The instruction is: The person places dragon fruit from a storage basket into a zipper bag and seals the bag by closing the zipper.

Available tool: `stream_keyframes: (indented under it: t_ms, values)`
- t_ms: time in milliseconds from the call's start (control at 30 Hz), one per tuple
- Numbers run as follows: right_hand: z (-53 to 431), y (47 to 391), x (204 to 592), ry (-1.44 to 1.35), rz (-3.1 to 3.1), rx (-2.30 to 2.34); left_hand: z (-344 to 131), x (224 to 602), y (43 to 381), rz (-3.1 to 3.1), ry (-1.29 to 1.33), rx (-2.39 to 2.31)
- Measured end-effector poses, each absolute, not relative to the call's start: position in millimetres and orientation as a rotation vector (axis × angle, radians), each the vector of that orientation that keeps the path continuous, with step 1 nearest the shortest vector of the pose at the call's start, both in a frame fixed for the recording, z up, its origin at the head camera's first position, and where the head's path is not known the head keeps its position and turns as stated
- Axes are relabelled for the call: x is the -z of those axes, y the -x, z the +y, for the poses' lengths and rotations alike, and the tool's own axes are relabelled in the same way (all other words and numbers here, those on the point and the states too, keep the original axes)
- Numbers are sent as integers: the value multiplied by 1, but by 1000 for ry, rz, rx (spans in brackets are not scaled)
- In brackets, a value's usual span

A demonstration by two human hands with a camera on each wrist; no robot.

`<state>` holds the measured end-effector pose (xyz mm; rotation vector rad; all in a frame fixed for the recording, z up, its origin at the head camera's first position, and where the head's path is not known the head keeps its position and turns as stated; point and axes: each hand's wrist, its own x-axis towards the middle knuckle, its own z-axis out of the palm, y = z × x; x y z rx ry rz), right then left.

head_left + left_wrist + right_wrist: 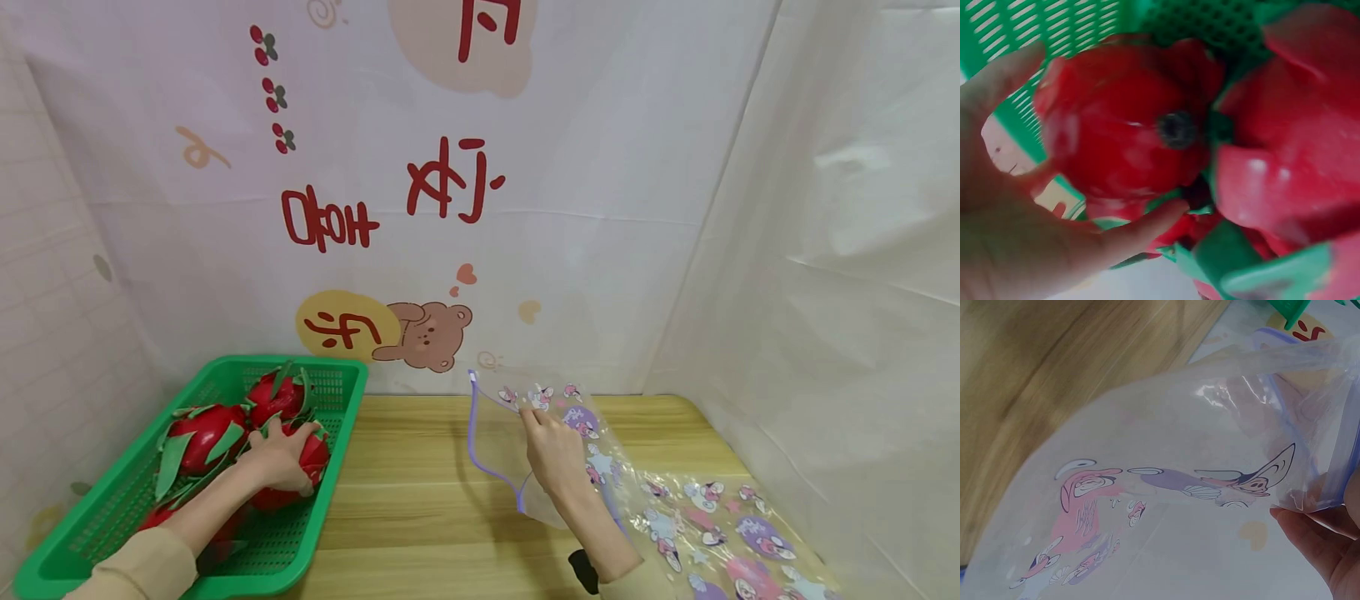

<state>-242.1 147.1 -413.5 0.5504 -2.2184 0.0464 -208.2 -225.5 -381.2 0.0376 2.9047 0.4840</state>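
Observation:
My left hand (279, 460) reaches into the green basket (347, 450), its fingers spread round a red dragon fruit (313, 458) with green-tipped scales. From the left wrist camera, the thumb is at one side of this fruit (1122, 125) and a finger at the other, with its dark round end facing the camera. My right hand (553, 450) pinches a clear zip bag (498, 433) near its mouth, holding it raised over the table. The bag has a purple zip strip (472, 425) and cartoon prints; its mouth gapes toward the basket.
More dragon fruits (206, 437) lie in the basket beside the left hand. A second printed clear bag (720, 533) lies flat at the right of the wooden table (405, 483). A white printed cloth (600, 250) hangs behind, with plain cloth at the right.

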Motion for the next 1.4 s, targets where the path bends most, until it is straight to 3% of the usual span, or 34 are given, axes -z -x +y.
stream_keyframes:
  t_ms: [333, 633, 1400]
  values:
    - [148, 242, 413, -548, -2229, -32, -222, 412, 206, 3124, -5, -457]
    - [148, 241, 416, -586, -2231, -49, -221, 416, 204, 3193, 28, -493]
    - [149, 242, 418, -676, -2203, -80, -221, 370, 179, 3362, -133, -712]
